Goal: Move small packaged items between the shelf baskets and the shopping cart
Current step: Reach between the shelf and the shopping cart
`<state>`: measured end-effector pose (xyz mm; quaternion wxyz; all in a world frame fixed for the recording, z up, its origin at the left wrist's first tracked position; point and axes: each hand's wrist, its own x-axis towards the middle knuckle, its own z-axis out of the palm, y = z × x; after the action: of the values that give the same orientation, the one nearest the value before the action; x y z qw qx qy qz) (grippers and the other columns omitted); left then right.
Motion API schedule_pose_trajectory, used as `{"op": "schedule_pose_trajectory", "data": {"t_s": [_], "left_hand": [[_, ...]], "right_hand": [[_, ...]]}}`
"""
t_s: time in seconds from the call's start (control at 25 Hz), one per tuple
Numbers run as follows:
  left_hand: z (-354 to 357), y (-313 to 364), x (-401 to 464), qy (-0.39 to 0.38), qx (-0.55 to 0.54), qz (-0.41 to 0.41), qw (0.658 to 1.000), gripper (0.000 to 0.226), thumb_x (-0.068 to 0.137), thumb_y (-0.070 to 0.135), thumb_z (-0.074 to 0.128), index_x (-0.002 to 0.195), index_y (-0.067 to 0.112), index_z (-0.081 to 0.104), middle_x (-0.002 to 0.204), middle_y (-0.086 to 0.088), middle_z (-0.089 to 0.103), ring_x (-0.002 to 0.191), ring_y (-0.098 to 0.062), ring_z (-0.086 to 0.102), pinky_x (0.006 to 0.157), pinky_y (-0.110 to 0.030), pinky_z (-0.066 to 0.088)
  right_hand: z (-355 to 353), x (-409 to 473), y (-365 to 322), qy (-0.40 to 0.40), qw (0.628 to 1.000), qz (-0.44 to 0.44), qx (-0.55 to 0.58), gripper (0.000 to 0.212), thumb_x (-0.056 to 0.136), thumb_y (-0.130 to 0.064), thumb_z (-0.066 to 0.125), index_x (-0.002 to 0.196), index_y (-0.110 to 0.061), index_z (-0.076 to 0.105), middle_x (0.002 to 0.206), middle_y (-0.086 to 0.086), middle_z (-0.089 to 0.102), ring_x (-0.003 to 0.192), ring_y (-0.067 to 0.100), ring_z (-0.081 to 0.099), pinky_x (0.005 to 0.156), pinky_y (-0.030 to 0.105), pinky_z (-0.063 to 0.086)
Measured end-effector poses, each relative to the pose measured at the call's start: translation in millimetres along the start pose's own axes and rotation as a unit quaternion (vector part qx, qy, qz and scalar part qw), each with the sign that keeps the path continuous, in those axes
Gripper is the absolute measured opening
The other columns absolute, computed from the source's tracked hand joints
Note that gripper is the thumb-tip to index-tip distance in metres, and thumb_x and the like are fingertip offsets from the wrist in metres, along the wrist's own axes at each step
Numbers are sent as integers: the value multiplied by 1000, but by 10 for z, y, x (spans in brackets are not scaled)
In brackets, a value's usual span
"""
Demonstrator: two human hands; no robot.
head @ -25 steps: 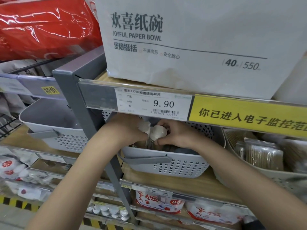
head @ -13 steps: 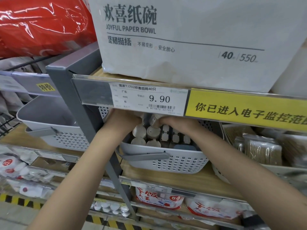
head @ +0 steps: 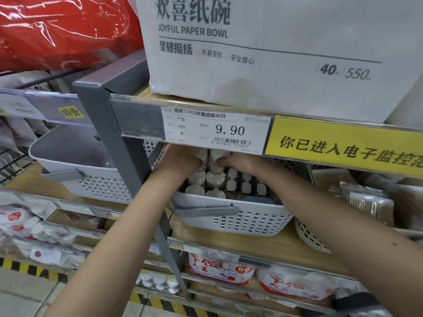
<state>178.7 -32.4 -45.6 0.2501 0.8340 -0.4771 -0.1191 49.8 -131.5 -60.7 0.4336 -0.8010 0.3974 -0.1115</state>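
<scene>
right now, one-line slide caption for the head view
Both hands, left and right, reach under the price rail into a grey basket, each gripping a white cylindrical pack.

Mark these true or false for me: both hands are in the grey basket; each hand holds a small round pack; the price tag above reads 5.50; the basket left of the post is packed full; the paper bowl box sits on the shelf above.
1. Both hands are in the grey basket. True: left hand and right hand reach into its back, under the shelf edge.
2. Each hand holds a small round pack. True: the left grips one round pack, the right pinches another.
3. The price tag reads 5.50. False: it reads 9.90.
4. The left basket is packed full. False: its visible inside shows no goods.
5. The paper bowl box sits on the shelf above. True.
</scene>
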Motion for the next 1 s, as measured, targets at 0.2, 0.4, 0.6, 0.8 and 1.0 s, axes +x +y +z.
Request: {"op": "schedule_pose_trajectory", "data": {"t_s": [0.2,0.4,0.6,0.8,1.0], "left_hand": [[-119,140,-96,-26,-13,-10,1000,25,80,3,61,103,12,58,102,-5,59,98,-20,54,77,-31,44],[-196,193,-168,-40,28,-23,999,24,81,3,59,104,10,55,103,-6,56,93,-20,49,74,-31,41],[-231,225,-199,-45,64,-6,997,26,84,1,56,109,5,57,103,-10,56,93,-23,50,79,-35,45],[-160,160,-163,20,6,8,1000,29,82,5,60,110,10,57,101,-1,52,90,-15,44,65,-22,34],[-41,67,-69,15,-54,-6,998,28,77,1,61,103,12,57,97,0,56,88,-13,49,53,-13,30]], "right_hand": [[11,-2,25,14,1000,-11,19,41,86,-21,67,125,-18,55,127,7,56,113,24,53,94,31,42],[10,-106,-16,4,999,-36,-11,38,86,-19,67,122,-16,56,118,3,58,109,21,55,93,33,44],[-8,-117,-72,-21,996,-57,-71,46,88,-16,66,131,-14,50,128,8,54,115,25,52,95,33,42],[-11,-50,-31,-25,1000,8,-3,48,88,-22,65,133,-18,48,135,4,51,118,22,50,94,28,38],[-55,-111,-55,-36,999,-8,16,41,94,-15,56,134,-12,47,132,4,50,122,21,47,89,20,34]]}}
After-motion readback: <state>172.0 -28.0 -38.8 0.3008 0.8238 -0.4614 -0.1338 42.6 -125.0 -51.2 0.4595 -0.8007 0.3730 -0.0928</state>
